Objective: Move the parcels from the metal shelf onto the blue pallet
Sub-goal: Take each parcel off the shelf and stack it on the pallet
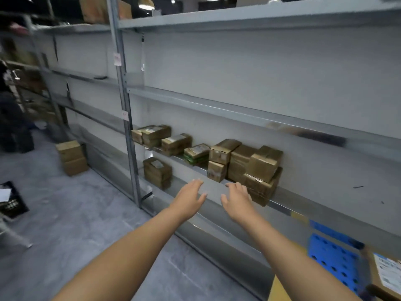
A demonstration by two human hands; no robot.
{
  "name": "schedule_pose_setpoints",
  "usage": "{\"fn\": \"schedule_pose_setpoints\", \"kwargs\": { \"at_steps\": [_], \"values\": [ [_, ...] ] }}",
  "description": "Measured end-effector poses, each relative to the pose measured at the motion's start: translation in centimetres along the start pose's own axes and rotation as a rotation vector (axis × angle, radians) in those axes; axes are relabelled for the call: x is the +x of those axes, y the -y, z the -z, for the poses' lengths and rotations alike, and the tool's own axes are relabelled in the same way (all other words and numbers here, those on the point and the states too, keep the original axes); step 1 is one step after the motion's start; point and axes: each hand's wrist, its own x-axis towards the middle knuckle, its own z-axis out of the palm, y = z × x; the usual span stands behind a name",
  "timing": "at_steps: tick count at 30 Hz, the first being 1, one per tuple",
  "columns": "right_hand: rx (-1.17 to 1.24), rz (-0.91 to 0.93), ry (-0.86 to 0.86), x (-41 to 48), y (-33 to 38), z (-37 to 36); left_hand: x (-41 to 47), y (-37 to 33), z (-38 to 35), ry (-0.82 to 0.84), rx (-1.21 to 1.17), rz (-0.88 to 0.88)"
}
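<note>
Several brown cardboard parcels (pixel 238 161) stand in a row on a low level of the grey metal shelf (pixel 238 109). One more parcel (pixel 157 171) sits on the level below, at the left. My left hand (pixel 189 197) and my right hand (pixel 237 199) reach forward side by side, fingers spread, both holding nothing. They hover just in front of the shelf edge, below the stacked parcels at the right end of the row. The blue pallet (pixel 334 259) lies on the floor at the lower right, with a labelled parcel (pixel 386 272) on it.
Two stacked cardboard boxes (pixel 71 157) stand on the grey floor by the shelf at the left. A black crate (pixel 10 198) sits at the far left edge. Boxes rest on the top shelf level (pixel 95 9). A person in dark clothing (pixel 10 118) is at far left.
</note>
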Motion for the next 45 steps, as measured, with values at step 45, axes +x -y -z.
{"fn": "schedule_pose_setpoints", "kwargs": {
  "at_steps": [45],
  "values": [
    [0.363, -0.632, -0.120, 37.6, -3.7, -8.8, 45.7, 10.8, -4.7, 0.227, -0.298, 0.075]
  ]
}}
